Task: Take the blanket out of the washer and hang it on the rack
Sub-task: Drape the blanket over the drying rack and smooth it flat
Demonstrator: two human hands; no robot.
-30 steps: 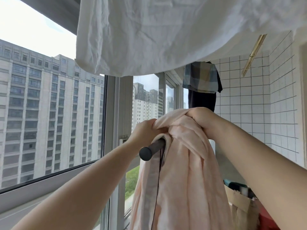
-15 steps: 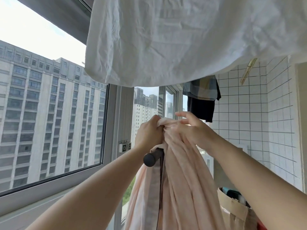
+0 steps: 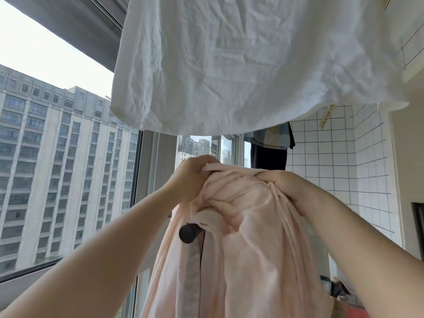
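Note:
A pale pink blanket [image 3: 247, 249] with a grey band along one edge hangs bunched over a dark rack bar [image 3: 189, 232], whose round end pokes out on the left. My left hand [image 3: 190, 177] grips a fold at the top left of the bunch. At the top right, my right hand [image 3: 284, 183] holds a gathered fold. Most of the bar is hidden under the cloth.
A large white sheet [image 3: 241, 60] hangs overhead, close above my hands. A plaid garment over a dark one [image 3: 269, 150] hangs further back. A big window [image 3: 68, 168] lies to the left, a white tiled wall [image 3: 344, 161] to the right. Clutter [image 3: 339, 292] sits low right.
My right hand, open half a second ago, has closed on the blanket further right. The blanket is lifted higher above the bar and spread wider. The view has tilted upward.

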